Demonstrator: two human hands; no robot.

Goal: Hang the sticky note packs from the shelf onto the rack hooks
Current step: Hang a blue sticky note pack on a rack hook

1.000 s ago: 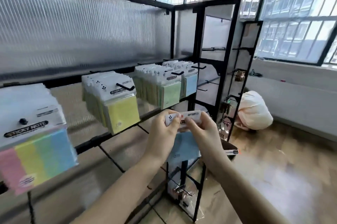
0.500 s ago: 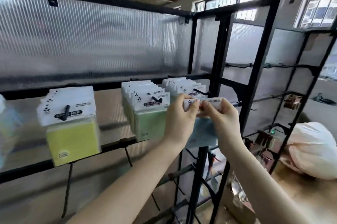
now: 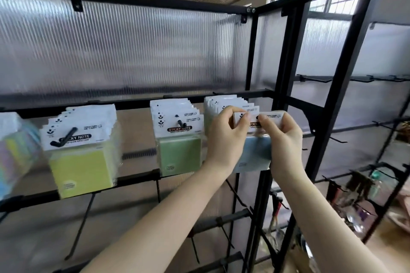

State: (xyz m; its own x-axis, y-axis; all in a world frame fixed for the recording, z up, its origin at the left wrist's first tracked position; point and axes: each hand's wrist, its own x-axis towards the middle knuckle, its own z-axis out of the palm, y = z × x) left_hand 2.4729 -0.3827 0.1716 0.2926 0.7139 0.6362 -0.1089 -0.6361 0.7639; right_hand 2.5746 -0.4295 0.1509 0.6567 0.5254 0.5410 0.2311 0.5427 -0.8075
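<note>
Nearest to the camera, two bare forearms reach up from the bottom edge toward the rack. The left hand (image 3: 224,137) and the right hand (image 3: 282,139) each pinch one upper corner of the blue sticky note pack (image 3: 255,150), so both grips are closed on its white card header. This pack sits at the right end of the middle rail of the rack (image 3: 286,86), right in front of the blue stack (image 3: 224,104) already hanging there. I cannot tell if its hole is already on the hook, because the fingers cover that place. My judgement is that the task is well advanced: the green stack (image 3: 177,139) and the yellow stack (image 3: 82,157) hang full on their black hooks further left, and a multicolour stack (image 3: 13,152) is blurred at the left edge. The shelf that supplies the packs is not in view, so what is left I cannot say. The packs look like soft square paper blocks in glossy clear film with stiff flat headers. The rack is matte black metal tube, and behind it stands a ribbed translucent panel (image 3: 133,50). Some lower hooks are bare.
</note>
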